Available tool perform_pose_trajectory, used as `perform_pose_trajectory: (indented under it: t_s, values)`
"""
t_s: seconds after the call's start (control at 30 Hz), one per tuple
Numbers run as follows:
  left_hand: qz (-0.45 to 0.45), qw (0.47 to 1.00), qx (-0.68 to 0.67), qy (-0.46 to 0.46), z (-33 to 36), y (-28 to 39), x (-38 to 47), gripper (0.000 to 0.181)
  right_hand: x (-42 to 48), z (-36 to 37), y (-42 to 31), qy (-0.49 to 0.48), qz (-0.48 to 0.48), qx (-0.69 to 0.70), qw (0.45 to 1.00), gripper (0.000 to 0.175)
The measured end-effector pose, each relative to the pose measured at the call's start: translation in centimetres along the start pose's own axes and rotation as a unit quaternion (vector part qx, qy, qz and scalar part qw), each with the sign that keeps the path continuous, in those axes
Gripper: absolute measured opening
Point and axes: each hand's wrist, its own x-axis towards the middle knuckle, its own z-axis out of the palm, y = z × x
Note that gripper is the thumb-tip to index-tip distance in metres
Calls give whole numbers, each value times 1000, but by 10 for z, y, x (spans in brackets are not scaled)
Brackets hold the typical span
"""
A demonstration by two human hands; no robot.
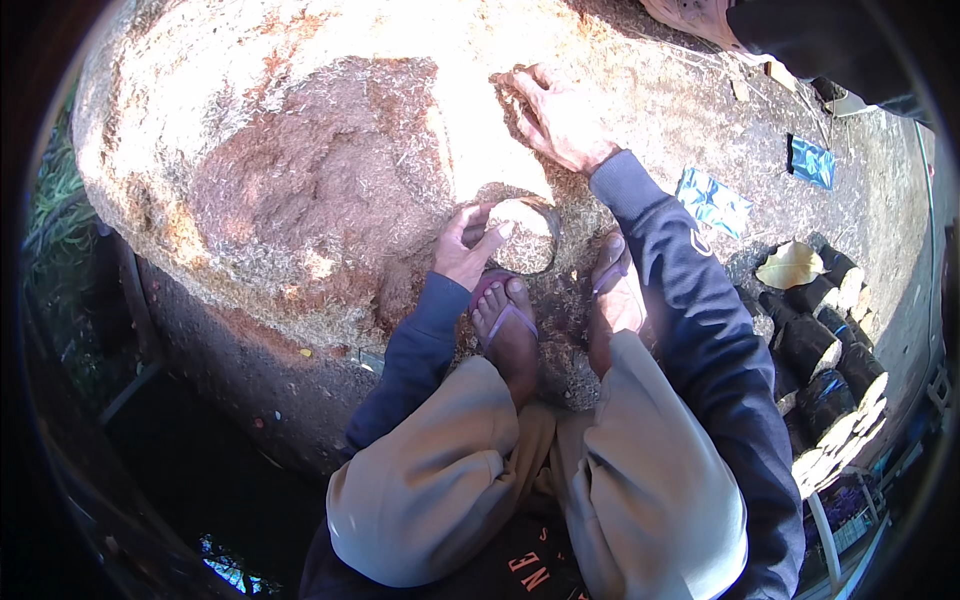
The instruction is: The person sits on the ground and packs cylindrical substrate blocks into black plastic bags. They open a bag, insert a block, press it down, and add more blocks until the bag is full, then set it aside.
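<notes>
My left hand (pixel 472 244) grips the near left rim of a round, dark-sided bag or pot (pixel 523 238), thumb resting on its top. Pale shredded fibre or wood shavings fill it to the brim. It stands upright on the ground just ahead of my sandalled feet (pixel 510 322). Beyond it and to the right, my right hand (pixel 562 120) is low over the sunlit ground with fingers spread and curved, and I see nothing held in it. Left of both hands rises a large mound of brown shavings or fibre (pixel 315 172), with a hollow in its near side; strong glare washes out its far part.
Several filled black bags (pixel 810 345) are stacked at the right, a dry leaf (pixel 790 265) on top. Two shiny blue packets, one nearer (pixel 712 202) and one farther (pixel 811 162), lie beyond. Another person's dark trouser leg (pixel 810 37) shows at the top right.
</notes>
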Motion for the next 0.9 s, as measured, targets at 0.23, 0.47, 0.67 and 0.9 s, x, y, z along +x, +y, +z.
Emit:
perform_pose_trajectory:
  t_s: [0.23,0.47,0.67,0.9]
  values:
    - [9,1000,25,7,-1,1,-2,53,24,26,-6,-58,-103,-258,959,51]
    - [-16,1000,2,9,0,0,-3,56,-57,-3,-5,-95,-37,-316,943,43]
    - [-15,1000,-11,-3,-1,1,-1,54,-115,-17,-20,-107,119,-225,961,52]
    - [-9,1000,-3,11,0,-6,-2,53,-132,-22,-19,-17,120,-195,973,78]
